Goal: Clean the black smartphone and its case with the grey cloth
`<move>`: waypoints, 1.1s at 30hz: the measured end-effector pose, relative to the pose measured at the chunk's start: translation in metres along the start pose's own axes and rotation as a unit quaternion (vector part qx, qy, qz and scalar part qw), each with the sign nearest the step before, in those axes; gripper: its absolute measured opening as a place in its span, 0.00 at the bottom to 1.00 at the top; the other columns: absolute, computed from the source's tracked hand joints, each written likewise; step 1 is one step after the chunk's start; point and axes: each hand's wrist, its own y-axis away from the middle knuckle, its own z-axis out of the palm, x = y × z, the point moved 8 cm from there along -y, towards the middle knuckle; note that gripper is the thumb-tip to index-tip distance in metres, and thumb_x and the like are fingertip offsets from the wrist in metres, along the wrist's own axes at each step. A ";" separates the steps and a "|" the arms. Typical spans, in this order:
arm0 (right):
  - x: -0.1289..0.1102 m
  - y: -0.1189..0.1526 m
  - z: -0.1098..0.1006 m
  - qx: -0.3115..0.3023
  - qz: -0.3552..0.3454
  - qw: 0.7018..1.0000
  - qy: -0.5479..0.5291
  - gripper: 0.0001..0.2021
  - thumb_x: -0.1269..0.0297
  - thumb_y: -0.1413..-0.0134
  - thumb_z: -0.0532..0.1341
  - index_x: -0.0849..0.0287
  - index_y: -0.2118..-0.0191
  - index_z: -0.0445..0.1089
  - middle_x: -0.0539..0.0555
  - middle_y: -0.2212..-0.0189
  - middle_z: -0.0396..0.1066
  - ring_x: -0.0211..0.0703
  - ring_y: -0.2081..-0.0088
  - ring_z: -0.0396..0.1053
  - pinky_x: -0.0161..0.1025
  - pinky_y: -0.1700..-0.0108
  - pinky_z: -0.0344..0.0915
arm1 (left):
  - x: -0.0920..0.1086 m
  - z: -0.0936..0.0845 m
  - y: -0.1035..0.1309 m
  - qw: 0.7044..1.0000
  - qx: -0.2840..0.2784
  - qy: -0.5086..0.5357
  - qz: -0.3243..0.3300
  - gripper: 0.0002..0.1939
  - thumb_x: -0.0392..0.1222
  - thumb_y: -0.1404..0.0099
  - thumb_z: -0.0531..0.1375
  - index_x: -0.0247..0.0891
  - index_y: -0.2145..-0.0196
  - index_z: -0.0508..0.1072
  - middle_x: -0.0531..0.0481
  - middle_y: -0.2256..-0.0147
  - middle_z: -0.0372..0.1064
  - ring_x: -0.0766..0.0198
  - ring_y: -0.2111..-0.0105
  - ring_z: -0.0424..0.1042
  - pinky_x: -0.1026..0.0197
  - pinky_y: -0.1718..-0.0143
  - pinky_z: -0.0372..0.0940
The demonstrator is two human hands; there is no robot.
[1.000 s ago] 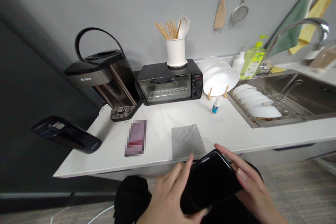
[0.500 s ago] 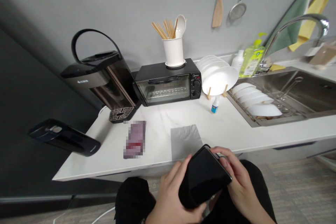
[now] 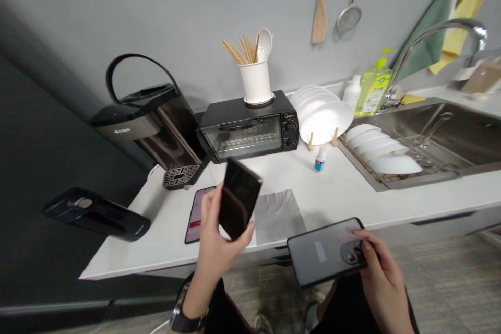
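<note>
Left hand, head view: The left hand [image 3: 219,250] is closed round a glossy black slab [image 3: 239,195], which is gripped by its edges between thumb and fingers, probably so that its broad face is left uncovered.
Right hand: The right hand [image 3: 385,284] is closed on one end of a phone-shaped piece [image 3: 326,253] with a grey face and a round camera area; the thumb and fingers are kept at that end, perhaps so that the rest is left free.
Black slab: It is held tilted at the counter [image 3: 156,250], between the phone [image 3: 193,222] and the grey cloth [image 3: 279,214]; whether the counter is touched cannot be told.
Grey-faced piece: It is held slanted in front of the counter edge, well apart from the slab.
Phone: It is laid face up on the counter, just beside the left hand and partly covered by it, probably so that its lit screen can be seen.
Grey cloth: It is spread flat at the front edge, within easy reach.
Small bottle: The small bottle [image 3: 319,160] is stood upright near the plates [image 3: 324,120].
Change: Half a second earlier, a single dark bundle was held between both hands over the lap; now two pieces are held apart, and the left hand has been moved towards the phone.
</note>
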 end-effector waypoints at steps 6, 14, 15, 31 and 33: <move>0.021 0.022 0.007 -0.068 0.054 0.996 -0.023 0.20 0.44 0.41 0.66 0.53 0.52 0.78 0.55 0.55 0.79 0.53 0.55 0.76 0.41 0.57 0.76 | -0.041 0.105 -0.066 0.964 -0.257 -0.014 0.073 0.41 0.46 0.37 0.69 0.40 0.30 0.61 0.42 0.39 0.67 0.51 0.40 0.69 0.52 0.36 0.63; 0.015 0.027 -0.001 -0.036 0.035 0.999 -0.011 0.20 0.45 0.39 0.65 0.51 0.49 0.77 0.54 0.51 0.78 0.54 0.50 0.75 0.43 0.52 0.74 | -0.089 0.178 -0.100 0.949 -0.307 -0.013 0.066 0.35 0.53 0.32 0.64 0.35 0.34 0.65 0.35 0.32 0.60 0.44 0.31 0.58 0.40 0.29 0.50; 0.014 0.025 0.000 -0.033 0.033 0.999 -0.011 0.20 0.45 0.39 0.65 0.51 0.49 0.77 0.55 0.51 0.78 0.54 0.50 0.75 0.43 0.52 0.74 | -0.089 0.177 -0.099 0.948 -0.310 -0.016 0.061 0.34 0.54 0.31 0.63 0.36 0.33 0.65 0.35 0.31 0.58 0.43 0.29 0.54 0.36 0.29 0.46; -0.036 0.002 0.134 -0.252 -0.041 0.967 -0.008 0.24 0.48 0.29 0.55 0.53 0.35 0.63 0.57 0.53 0.76 0.49 0.58 0.76 0.46 0.52 0.74 | -0.018 0.021 0.073 0.971 -0.178 -0.132 0.089 0.45 0.48 0.32 0.66 0.49 0.26 0.47 0.40 0.35 0.65 0.49 0.37 0.69 0.46 0.38 0.68; -0.040 -0.021 0.142 -0.238 -0.105 0.963 0.071 0.23 0.49 0.29 0.54 0.53 0.37 0.65 0.59 0.51 0.76 0.53 0.53 0.76 0.49 0.49 0.72 | -0.035 0.007 0.081 0.976 -0.143 -0.154 0.063 0.42 0.49 0.31 0.65 0.49 0.26 0.49 0.41 0.36 0.65 0.49 0.38 0.69 0.46 0.38 0.69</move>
